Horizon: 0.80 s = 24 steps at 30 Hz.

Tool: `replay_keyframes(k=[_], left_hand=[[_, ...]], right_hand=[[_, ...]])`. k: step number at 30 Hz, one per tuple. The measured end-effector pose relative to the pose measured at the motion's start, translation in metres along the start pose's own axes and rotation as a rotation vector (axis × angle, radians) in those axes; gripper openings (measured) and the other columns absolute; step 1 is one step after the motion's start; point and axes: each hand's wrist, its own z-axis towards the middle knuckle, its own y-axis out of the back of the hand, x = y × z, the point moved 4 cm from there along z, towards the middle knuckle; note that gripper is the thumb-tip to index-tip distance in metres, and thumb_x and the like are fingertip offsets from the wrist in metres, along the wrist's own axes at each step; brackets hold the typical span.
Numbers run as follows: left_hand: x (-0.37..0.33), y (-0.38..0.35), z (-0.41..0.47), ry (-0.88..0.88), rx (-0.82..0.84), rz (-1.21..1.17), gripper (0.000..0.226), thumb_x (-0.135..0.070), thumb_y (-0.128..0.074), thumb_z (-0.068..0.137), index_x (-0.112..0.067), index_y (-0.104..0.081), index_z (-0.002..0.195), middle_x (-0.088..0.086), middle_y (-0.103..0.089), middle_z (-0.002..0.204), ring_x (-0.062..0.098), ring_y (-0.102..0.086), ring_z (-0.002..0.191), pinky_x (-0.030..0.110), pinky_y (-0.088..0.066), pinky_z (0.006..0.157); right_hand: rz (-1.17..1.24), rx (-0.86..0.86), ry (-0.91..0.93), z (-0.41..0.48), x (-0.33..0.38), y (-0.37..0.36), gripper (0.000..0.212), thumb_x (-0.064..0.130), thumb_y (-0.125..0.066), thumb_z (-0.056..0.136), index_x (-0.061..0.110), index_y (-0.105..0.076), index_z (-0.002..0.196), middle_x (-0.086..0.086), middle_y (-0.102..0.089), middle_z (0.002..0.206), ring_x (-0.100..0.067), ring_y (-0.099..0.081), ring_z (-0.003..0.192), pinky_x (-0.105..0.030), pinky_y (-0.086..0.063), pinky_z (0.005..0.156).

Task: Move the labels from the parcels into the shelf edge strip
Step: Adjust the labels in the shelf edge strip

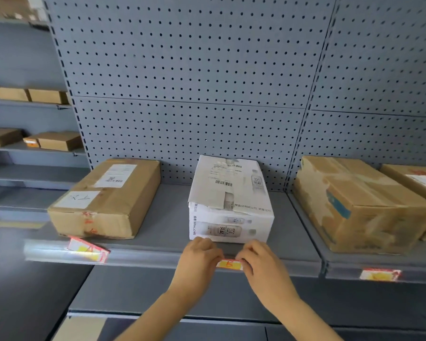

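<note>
Both forearms reach up from the bottom edge toward the front lip of the grey metal shelf [162, 225].

Left hand [198, 257] and right hand [262, 260] sit side by side at the shelf edge strip [143, 257], each pinching one end of a small red-and-yellow paper label [229, 264]. Left grip: fingers closed on the label's left end. Right grip: fingers closed on its right end. Label lies flat against the strip, directly below the white parcel. Whether it is fully seated in the strip cannot be told; the hands cover both ends.

Further left on the same strip, a second red-and-yellow label [87, 248] sits tilted, its top edge standing out over the shelf lip, below the brown parcel. On the next bay to the right, a third red-and-yellow label [380, 275] sits flat in that bay's strip.

On the shelf, just behind the hands: a white printed cardboard parcel [231, 200] with a torn top flap and a barcode label. Left of it, well apart: a flat brown cardboard parcel [106, 200] with two white stickers and red writing on its front. Right bay: a worn brown taped cardboard box [359, 205], another brown box touching its right side.

Behind everything: grey pegboard back panel [194, 70]. Far left: more grey shelves with small brown boxes [44, 141].
</note>
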Motion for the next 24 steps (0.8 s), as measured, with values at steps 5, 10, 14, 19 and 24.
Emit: replay_keyframes(k=[5, 10, 14, 19, 24], left_hand=[[0.002, 0.003, -0.003, 0.056, -0.032, -0.026, 0.020, -0.006, -0.084, 0.065, -0.024, -0.073, 0.065, -0.002, -0.060, 0.063, 0.023, -0.057, 0.063, 0.032, -0.049, 0.054], [0.000, -0.001, -0.009, 0.043, 0.031, 0.119, 0.027, -0.009, -0.088, 0.057, -0.030, -0.071, 0.065, -0.010, -0.058, 0.061, 0.016, -0.058, 0.062, 0.026, -0.045, 0.050], [-0.002, -0.003, -0.011, 0.043, 0.053, 0.168, 0.036, -0.006, -0.088, 0.047, -0.030, -0.071, 0.067, -0.011, -0.060, 0.064, 0.015, -0.059, 0.060, 0.023, -0.043, 0.051], [-0.001, -0.009, -0.025, -0.007, 0.047, 0.179, 0.060, 0.006, -0.079, 0.039, -0.019, -0.072, 0.094, -0.003, -0.069, 0.084, 0.019, -0.066, 0.070, 0.022, -0.054, 0.063], [-0.009, -0.016, -0.031, -0.019, 0.148, 0.256, 0.068, 0.005, -0.076, 0.030, -0.013, -0.073, 0.095, 0.000, -0.069, 0.084, 0.018, -0.065, 0.066, 0.021, -0.055, 0.062]], right_hand=[[-0.097, 0.035, 0.005, 0.003, 0.005, -0.003, 0.011, 0.014, -0.055, 0.091, 0.018, -0.062, 0.097, 0.004, -0.053, 0.102, -0.015, -0.053, 0.089, -0.028, -0.048, 0.066], [-0.168, 0.135, -0.004, 0.000, 0.008, -0.012, 0.025, 0.006, -0.050, 0.089, 0.022, -0.055, 0.107, 0.003, -0.051, 0.108, -0.017, -0.049, 0.099, -0.030, -0.044, 0.073], [-0.179, 0.105, 0.003, -0.002, 0.007, -0.011, 0.029, 0.005, -0.051, 0.087, 0.022, -0.058, 0.109, 0.004, -0.055, 0.109, -0.017, -0.049, 0.102, -0.029, -0.045, 0.076], [-0.133, 0.066, 0.021, -0.006, 0.008, -0.012, 0.037, 0.002, -0.056, 0.084, 0.020, -0.060, 0.116, 0.004, -0.058, 0.111, -0.018, -0.052, 0.103, -0.029, -0.048, 0.081], [-0.134, 0.073, 0.021, -0.011, 0.011, -0.016, 0.040, -0.003, -0.053, 0.082, 0.018, -0.056, 0.116, 0.003, -0.054, 0.114, -0.019, -0.049, 0.103, -0.028, -0.043, 0.078]])
